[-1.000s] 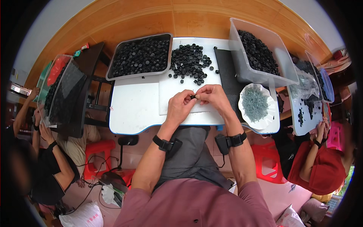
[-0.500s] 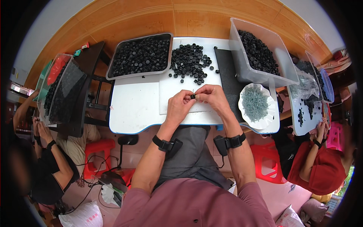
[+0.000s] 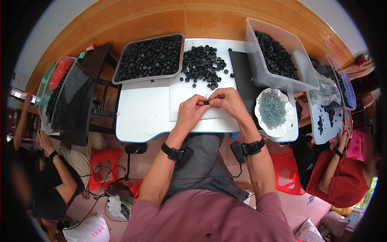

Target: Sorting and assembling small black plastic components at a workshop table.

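Between the fingertips of both my hands sits a small black cap [image 3: 206, 102], held over the near part of a white board [image 3: 181, 101]. My left hand [image 3: 192, 111] pinches it from the left, and my right hand [image 3: 226, 103] closes on it from the right. Whether a thin pin is also in the fingers I cannot make out. Just beyond my hands lies a loose heap of black caps [image 3: 203, 62], some with their round flat tops showing. To the right, a white scalloped dish [image 3: 287, 128] holds a pile of thin grey-green pins [image 3: 272, 109].
A metal tray [image 3: 117, 76] of black caps stands back left, and a clear plastic bin [image 3: 278, 80] of black parts back right. A dark mat [image 3: 244, 74] lies beside the bin. People work at side tables left and right. Red stools [image 3: 105, 161] and cables are on the floor.
My right forearm has shifted slightly outward and my right hand's fingers a little upward. The thin upright piece above the cap no longer shows. Both hands still hold the cap.
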`<state>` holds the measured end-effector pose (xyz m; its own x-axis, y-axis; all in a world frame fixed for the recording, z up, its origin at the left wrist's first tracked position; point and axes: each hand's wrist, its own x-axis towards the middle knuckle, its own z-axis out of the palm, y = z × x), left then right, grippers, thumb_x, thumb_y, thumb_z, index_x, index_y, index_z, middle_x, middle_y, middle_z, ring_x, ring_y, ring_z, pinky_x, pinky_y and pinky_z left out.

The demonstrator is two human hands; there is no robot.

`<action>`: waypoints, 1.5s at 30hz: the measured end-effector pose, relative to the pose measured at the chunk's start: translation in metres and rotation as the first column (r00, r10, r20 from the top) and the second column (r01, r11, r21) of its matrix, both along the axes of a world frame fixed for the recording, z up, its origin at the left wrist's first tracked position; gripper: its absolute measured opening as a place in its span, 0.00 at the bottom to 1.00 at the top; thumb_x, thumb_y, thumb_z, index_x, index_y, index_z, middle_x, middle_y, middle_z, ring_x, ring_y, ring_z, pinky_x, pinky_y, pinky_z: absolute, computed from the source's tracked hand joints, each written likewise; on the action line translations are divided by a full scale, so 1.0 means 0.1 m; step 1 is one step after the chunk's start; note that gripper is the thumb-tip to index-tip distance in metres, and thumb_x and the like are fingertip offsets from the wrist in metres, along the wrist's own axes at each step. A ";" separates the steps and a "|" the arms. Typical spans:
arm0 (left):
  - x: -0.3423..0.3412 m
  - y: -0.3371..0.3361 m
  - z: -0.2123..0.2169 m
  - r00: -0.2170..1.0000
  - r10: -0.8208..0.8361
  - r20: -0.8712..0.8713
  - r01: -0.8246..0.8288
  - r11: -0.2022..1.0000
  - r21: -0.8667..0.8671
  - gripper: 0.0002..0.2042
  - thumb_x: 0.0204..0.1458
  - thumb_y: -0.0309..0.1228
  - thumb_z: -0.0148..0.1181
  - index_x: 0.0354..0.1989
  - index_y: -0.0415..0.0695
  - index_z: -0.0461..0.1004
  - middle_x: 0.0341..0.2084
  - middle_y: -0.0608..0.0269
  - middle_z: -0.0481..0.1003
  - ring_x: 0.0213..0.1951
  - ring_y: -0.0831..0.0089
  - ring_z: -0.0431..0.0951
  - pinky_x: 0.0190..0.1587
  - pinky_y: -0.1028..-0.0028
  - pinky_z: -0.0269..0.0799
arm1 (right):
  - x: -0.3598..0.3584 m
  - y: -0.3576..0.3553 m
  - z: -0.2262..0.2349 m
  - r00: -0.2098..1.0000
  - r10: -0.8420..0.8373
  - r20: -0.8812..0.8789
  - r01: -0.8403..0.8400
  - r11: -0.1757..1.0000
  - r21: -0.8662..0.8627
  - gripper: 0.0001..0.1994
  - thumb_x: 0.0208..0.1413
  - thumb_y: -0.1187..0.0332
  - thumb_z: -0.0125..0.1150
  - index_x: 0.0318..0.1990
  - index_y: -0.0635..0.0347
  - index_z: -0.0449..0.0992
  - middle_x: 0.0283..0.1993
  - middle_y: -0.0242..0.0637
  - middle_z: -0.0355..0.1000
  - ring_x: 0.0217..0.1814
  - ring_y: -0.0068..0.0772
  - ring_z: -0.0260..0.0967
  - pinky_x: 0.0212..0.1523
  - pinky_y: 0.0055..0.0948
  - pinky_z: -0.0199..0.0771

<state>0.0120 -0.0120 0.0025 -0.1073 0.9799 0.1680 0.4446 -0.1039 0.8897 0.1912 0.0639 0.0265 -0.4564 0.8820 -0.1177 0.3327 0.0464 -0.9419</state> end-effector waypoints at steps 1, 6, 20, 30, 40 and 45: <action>-0.01 0.00 0.00 1.000 0.001 0.000 -0.001 1.000 -0.002 0.11 0.51 0.26 0.72 0.42 0.38 0.81 0.29 0.57 0.83 0.30 0.72 0.83 0.37 0.74 0.80 | 0.00 0.00 0.01 1.000 0.000 0.018 0.000 1.000 0.008 0.08 0.49 0.75 0.71 0.37 0.66 0.86 0.30 0.40 0.83 0.33 0.26 0.80 0.38 0.27 0.78; -0.01 0.00 -0.02 0.999 0.006 0.036 -0.007 1.000 0.007 0.12 0.51 0.26 0.73 0.43 0.39 0.82 0.28 0.63 0.82 0.29 0.81 0.79 0.35 0.78 0.77 | -0.04 -0.06 0.04 0.998 0.004 0.057 -0.010 0.994 0.109 0.08 0.50 0.75 0.70 0.39 0.65 0.87 0.31 0.43 0.83 0.34 0.29 0.81 0.39 0.29 0.79; -0.06 -0.01 -0.03 0.999 -0.033 0.003 0.033 0.999 0.028 0.13 0.53 0.26 0.71 0.46 0.39 0.81 0.30 0.59 0.83 0.30 0.75 0.82 0.37 0.75 0.79 | -0.07 -0.14 -0.05 1.000 -0.015 0.024 0.012 0.992 0.128 0.08 0.54 0.78 0.67 0.41 0.69 0.86 0.31 0.39 0.82 0.33 0.23 0.78 0.37 0.25 0.77; -0.07 -0.02 -0.01 0.976 -0.070 0.204 0.090 0.992 -0.091 0.12 0.53 0.27 0.73 0.45 0.38 0.83 0.36 0.61 0.85 0.37 0.81 0.81 0.43 0.78 0.77 | -0.03 -0.30 -0.07 0.999 0.004 -0.033 0.004 0.972 0.235 0.08 0.55 0.78 0.63 0.41 0.66 0.86 0.36 0.43 0.82 0.36 0.33 0.80 0.40 0.30 0.78; -0.07 -0.05 -0.07 0.985 -0.036 0.167 0.041 0.999 -0.024 0.12 0.54 0.30 0.73 0.44 0.38 0.83 0.32 0.58 0.85 0.33 0.77 0.83 0.40 0.76 0.79 | 0.03 -0.30 -0.25 0.935 -0.077 -0.346 0.113 0.990 0.087 0.09 0.59 0.81 0.60 0.43 0.69 0.84 0.40 0.37 0.80 0.40 0.25 0.77 0.43 0.23 0.76; -0.03 -0.05 -0.02 0.997 -0.001 0.081 0.003 1.000 -0.022 0.10 0.55 0.28 0.71 0.44 0.37 0.83 0.31 0.62 0.84 0.33 0.79 0.81 0.39 0.78 0.77 | 0.01 -0.31 -0.34 0.792 -0.272 -0.546 0.326 0.945 0.002 0.08 0.62 0.81 0.59 0.44 0.69 0.84 0.41 0.35 0.79 0.39 0.22 0.76 0.43 0.22 0.75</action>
<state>0.0088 -0.0173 0.0001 -0.1173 0.9835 0.1376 0.3710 -0.0851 0.9247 0.1920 0.0330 -0.0076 -0.1348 0.9791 0.1525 -0.2068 0.1227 -0.9706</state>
